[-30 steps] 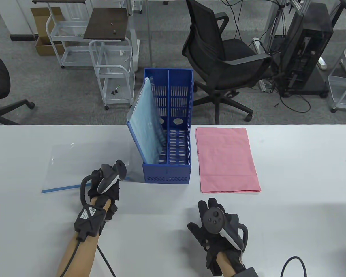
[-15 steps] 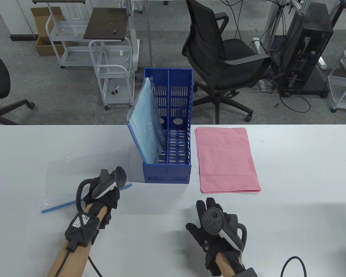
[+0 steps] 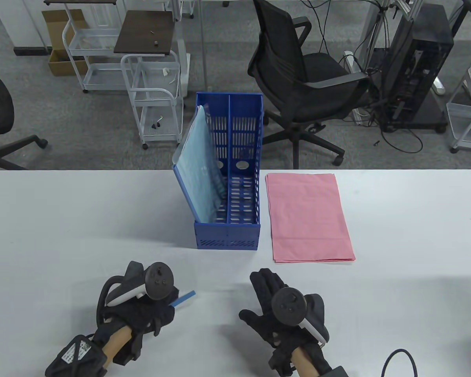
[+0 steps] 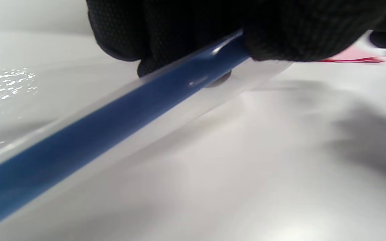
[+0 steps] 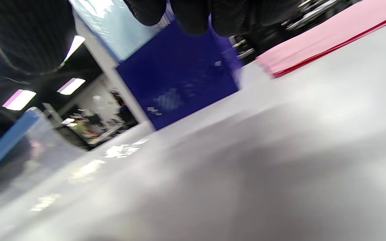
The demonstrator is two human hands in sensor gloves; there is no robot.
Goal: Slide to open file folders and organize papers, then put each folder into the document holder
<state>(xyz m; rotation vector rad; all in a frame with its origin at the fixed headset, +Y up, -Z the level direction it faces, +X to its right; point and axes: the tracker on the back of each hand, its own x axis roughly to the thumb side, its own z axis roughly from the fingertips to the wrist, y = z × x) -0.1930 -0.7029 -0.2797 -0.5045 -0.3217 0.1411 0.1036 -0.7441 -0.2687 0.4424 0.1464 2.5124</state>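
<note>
Right now your left hand (image 3: 141,310) pinches the blue slide bar (image 4: 112,124), whose long axis points toward your right hand (image 3: 276,314), fingers (image 3: 263,280) open, nearby.

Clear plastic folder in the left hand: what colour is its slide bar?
Blue. The slide bar shows best in the left wrist view, pinched by the left hand.

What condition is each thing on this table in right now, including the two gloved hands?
Left hand: grips the blue strip of the clear folder.
Right hand: open, fingers spread over the table, holding nothing.
Clear folder: held at its blue strip, looks empty.
Document holder: upright, left slot filled, right slot empty.
Light blue folder: stands leaning in the holder's left slot.
Pink papers: flat stack, untouched, right of the holder.
</note>
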